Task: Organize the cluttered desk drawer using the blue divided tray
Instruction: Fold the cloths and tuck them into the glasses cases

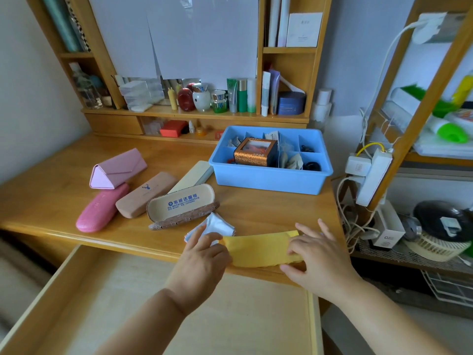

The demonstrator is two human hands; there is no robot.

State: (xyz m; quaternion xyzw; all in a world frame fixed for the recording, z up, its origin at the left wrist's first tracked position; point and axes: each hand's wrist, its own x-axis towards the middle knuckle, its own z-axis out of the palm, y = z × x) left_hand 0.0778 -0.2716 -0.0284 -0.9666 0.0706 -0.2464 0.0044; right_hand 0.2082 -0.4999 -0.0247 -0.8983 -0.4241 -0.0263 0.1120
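Both hands are working the yellow cloth [261, 248] at the desk edge, left hand [202, 254] pinching one end, right hand [314, 254] pressing flat-fingered, seemingly folding it small for the blue divided tray [268, 179] sitting behind.

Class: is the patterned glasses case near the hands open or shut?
Open: the patterned glasses case has its lid raised, showing the printed lining.
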